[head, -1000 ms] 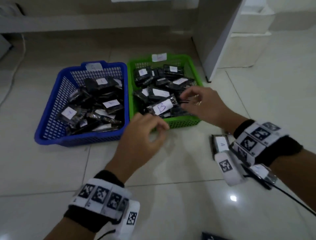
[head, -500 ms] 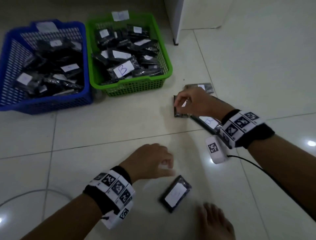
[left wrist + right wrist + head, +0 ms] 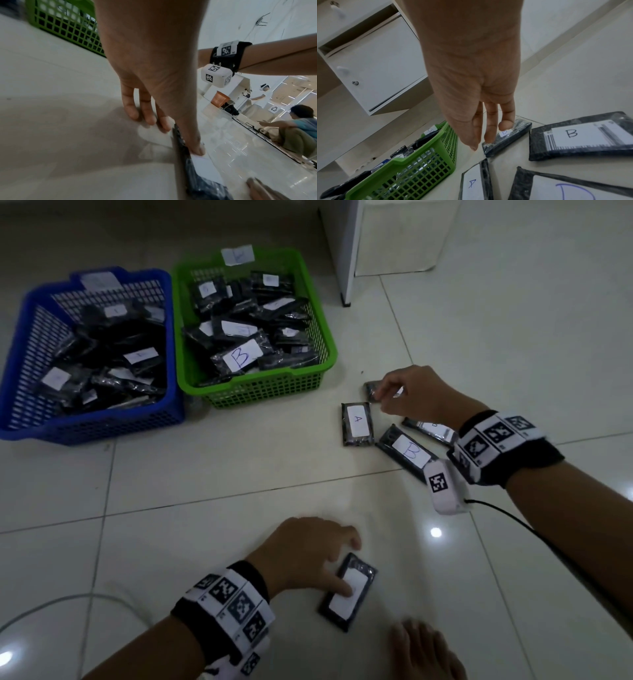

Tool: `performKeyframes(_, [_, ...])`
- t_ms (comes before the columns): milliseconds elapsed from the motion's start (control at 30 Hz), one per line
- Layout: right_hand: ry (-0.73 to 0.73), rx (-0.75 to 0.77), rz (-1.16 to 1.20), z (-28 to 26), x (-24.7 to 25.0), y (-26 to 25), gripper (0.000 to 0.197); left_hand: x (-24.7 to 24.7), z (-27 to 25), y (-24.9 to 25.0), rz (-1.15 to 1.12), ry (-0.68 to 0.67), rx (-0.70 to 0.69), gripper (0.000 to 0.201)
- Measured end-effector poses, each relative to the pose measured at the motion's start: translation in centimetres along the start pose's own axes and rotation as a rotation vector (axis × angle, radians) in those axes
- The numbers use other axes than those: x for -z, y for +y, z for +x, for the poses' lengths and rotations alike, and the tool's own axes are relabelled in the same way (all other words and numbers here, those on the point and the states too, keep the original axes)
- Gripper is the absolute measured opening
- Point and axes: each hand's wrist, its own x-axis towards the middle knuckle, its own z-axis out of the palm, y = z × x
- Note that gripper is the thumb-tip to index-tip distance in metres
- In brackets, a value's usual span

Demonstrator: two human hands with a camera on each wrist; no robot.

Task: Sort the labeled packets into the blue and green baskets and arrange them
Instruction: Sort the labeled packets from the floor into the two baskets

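Note:
The blue basket (image 3: 171, 412) and green basket (image 3: 322, 337) stand side by side on the floor, both full of black labelled packets. My left hand (image 3: 308, 553) pinches a black packet (image 3: 349, 594) lying near me: the thumb (image 3: 197, 150) presses its white label and the fingertips (image 3: 149, 120) sit at its far edge. My right hand (image 3: 404, 395) rests straight fingertips (image 3: 489, 139) on a small packet marked B (image 3: 506, 134), with the thumb just off its corner. Beside it lie a packet marked A (image 3: 357, 424), a packet marked B (image 3: 407, 451) and one more packet (image 3: 428, 429) half hidden by my wrist.
A white cabinet (image 3: 346, 251) stands right behind the green basket. My bare foot (image 3: 424, 652) is close to the near packet. A white cable (image 3: 68, 601) curves over the tiles at the lower left. Other people sit far off in the left wrist view.
My right hand has let go of the packet marked A and moved on to the small packet behind it. My left hand has come down onto the near packet.

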Motion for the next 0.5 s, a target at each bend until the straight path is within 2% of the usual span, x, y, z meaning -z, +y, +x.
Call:
performKeyframes(100, [-0.014, -0.052, -0.009, 0.2, -0.6, 0.8, 0.019, 0.7, 0.3, -0.9, -0.047, 0.03, 0.017, 0.051])
performKeyframes(200, [-0.018, -0.107, -0.031, 0.3, -2.1, 0.7, 0.022, 1.5, 0.7, -2.3, -0.106, 0.087, 0.114, 0.054])
performKeyframes(300, [-0.013, -0.198, -0.057, 0.0, -4.0, 0.0, 0.033, 2.4, 0.8, -3.7, -0.413, 0.17, 0.238, 0.051])
performKeyframes(367, [0.014, -0.242, -0.061, 0.0, -5.1, -0.6, 0.032, 3.0, 0.7, -4.3, -0.65, 0.209, 0.274, 0.047])
performKeyframes(500, [0.071, -0.301, -0.08, 0.0, -7.1, -1.5, 0.041, 4.2, 0.7, -5.3, -0.864, 0.337, 0.335, 0.033])
